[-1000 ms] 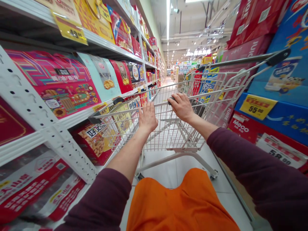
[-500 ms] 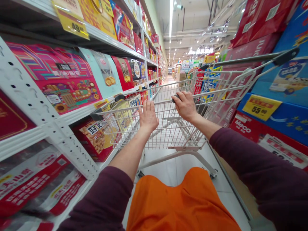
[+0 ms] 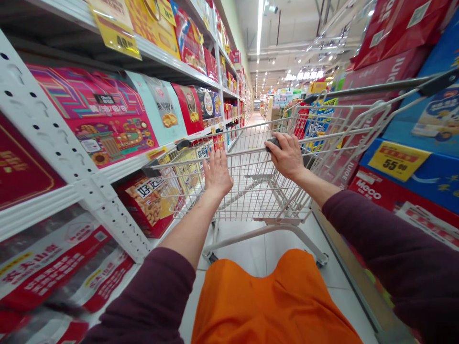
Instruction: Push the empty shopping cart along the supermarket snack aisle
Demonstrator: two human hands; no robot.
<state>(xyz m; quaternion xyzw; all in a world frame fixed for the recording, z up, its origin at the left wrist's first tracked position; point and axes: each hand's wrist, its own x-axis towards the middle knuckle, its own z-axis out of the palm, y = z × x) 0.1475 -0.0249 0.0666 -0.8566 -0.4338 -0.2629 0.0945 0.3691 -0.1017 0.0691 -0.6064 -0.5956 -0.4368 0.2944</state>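
While the right hand (image 3: 289, 155) wraps the grey grip at the end of the handle bar (image 3: 247, 150), its fingers (image 3: 278, 142) curled tight over the top, the left hand (image 3: 216, 174) only lays its palm against the bar, fingers (image 3: 214, 157) straight, slightly spread and pointing up, closing on nothing; the shopping cart (image 3: 258, 200) stands on the tiled floor (image 3: 261, 248) of the aisle just ahead of the person, close beside the left shelf (image 3: 118, 168) of boxed biscuits (image 3: 107, 124); no goods show through its wire basket, so it should roll light and swing easily on its castors; the frame looks like stiff steel, not fragile, though the smooth bar may slip under a flat palm; the surest hold is both hands closed around the bar, well apart, near its ends.
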